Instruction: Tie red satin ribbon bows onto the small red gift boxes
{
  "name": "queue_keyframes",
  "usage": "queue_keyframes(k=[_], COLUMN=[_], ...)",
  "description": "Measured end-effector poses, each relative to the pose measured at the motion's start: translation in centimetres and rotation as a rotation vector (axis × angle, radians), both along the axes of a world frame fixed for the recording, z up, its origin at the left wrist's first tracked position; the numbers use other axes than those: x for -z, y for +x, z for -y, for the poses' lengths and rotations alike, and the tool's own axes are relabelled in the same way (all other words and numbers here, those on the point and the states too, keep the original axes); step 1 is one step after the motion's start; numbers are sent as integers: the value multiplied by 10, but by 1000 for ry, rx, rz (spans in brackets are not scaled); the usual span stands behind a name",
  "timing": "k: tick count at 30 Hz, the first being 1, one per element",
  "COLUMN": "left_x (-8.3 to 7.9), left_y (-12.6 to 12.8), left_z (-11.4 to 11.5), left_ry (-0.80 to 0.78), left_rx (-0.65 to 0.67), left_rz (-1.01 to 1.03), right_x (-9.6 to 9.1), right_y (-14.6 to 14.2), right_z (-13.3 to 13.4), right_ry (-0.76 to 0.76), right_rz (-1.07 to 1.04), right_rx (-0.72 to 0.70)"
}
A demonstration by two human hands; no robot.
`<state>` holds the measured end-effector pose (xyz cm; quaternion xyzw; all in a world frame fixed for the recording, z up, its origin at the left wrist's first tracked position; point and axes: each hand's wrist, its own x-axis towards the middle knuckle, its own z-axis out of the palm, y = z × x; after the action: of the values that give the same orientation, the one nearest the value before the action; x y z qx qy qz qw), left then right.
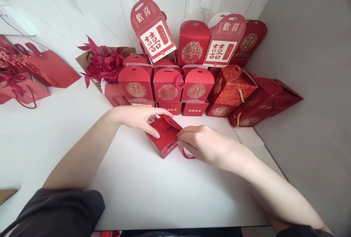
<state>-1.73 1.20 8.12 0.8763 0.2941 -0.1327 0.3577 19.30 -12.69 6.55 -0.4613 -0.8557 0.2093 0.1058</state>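
A small red gift box [161,140] stands on the white table in front of me, its top panels folded inward and a rounded flap with a slot raised at the back. My left hand [138,120] grips it from the left, thumb pressed on the top panel and fingers around the far side. Pinched together at the box's right edge, my right hand [194,142] holds the edge of a flap; the fingertips are partly hidden. A red ribbon [188,153] curves out beneath that hand, beside the box; whether the fingers also hold it is unclear.
Behind the box stand several red gift boxes [196,87], some stacked. Dark red ribbon bows [105,63] fill a brown carton on the left. Red gift bags [52,65] sit farther left. A grey wall [309,72] bounds the right side; the table's front edge runs nearby.
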Motion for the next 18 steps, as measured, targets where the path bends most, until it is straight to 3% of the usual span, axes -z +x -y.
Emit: queue_keyframes(k=[3,7,9,12,15,18], left_x=[0,2,5,6,3,-3], left_y=[-2,-3,-1,3,6,8], left_z=[-3,-3,-2,4,12,20], left_ry=[30,12,-38,-91,-24,86], left_rx=[-19,24,65,130,174,179], left_rz=[11,45,128,226,261,309], right_x=[-13,-26,-29,-27,-18,-9], right_y=[9,25,32,44,56,65], right_z=[13,27,22,1,-21,-33], right_ry=[-23,-256,-329,-458,-582,-687], right_rz=[-21,17,-43,-251,-350,-359], right_rx=[-35,-258,-289,-172,-17,-56])
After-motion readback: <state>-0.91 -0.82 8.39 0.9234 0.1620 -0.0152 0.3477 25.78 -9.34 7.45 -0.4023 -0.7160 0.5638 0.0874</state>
